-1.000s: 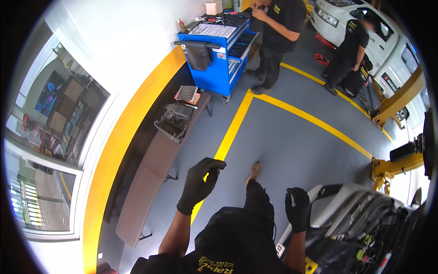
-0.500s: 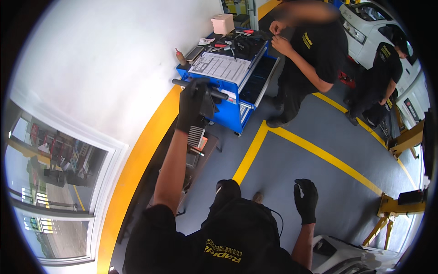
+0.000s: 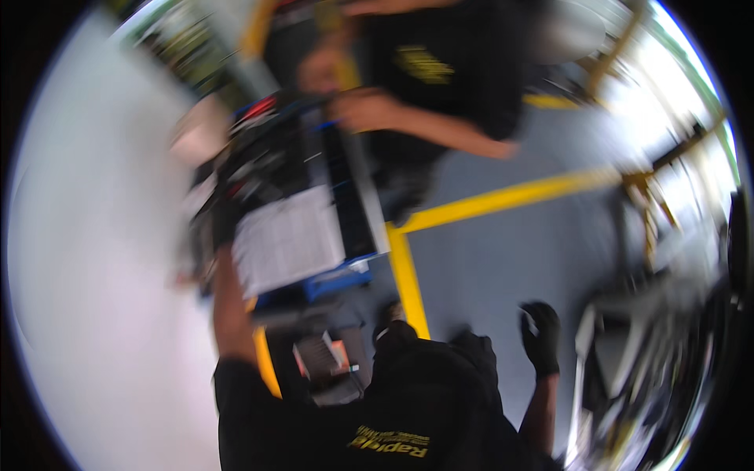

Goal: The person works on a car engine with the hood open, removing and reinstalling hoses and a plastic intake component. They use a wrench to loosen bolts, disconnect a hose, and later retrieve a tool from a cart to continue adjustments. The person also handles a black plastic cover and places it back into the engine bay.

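My left arm reaches forward over the blue tool cart (image 3: 334,282). My left hand (image 3: 224,220), in a black glove, is at the cart top just left of a printed paper sheet (image 3: 290,239). Motion smears its fingers, so any object in them is hidden. Dark tools (image 3: 263,169) lie blurred beyond the sheet, with a red-handled one (image 3: 259,110) farther back. Low at my right side hangs my right hand (image 3: 540,337), also black-gloved, thumb and fingers apart and nothing in it.
A co-worker in a black shirt (image 3: 448,71) stands behind the cart, hands held over its far side. A pale box (image 3: 200,132) is at the back left. A low bench (image 3: 342,385) with small items is below the cart. Yellow lines (image 3: 503,200) cross the grey floor.
The view has swung right and nearer the cart. My left hand has moved from the cart's front handle to its top, left of the paper. My right hand stays low and open.
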Available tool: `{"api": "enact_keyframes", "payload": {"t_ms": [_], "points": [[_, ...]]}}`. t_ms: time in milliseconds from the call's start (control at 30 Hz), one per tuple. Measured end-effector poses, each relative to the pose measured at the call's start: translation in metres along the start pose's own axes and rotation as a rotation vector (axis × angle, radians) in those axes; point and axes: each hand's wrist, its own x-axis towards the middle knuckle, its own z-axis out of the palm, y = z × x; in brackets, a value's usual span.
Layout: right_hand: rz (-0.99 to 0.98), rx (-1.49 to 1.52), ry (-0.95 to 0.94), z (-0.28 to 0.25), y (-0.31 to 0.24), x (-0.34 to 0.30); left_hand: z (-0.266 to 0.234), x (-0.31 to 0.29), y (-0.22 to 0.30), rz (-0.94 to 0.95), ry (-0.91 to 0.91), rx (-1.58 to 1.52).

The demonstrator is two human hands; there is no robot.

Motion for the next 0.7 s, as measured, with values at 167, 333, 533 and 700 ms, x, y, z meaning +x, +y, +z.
{"api": "enact_keyframes", "payload": {"t_ms": [167,333,533,700], "points": [[-0.096,0.231,0.045,0.016,-0.071,0.047,-0.081,-0.046,-0.044,-0.044,0.076,0.348],[-0.015,0.194,0.255,-0.006,-0.092,0.013,-0.085,-0.022,0.103,0.151,0.441,0.408],[0.159,0.328,0.29,-0.012,-0.115,-0.059,-0.072,-0.091,0.309,0.58,0.569,0.019],[0.156,0.483,0.346,-0.063,-0.107,-0.115,0.022,-0.212,0.511,0.347,-0.188,-0.661]]}}
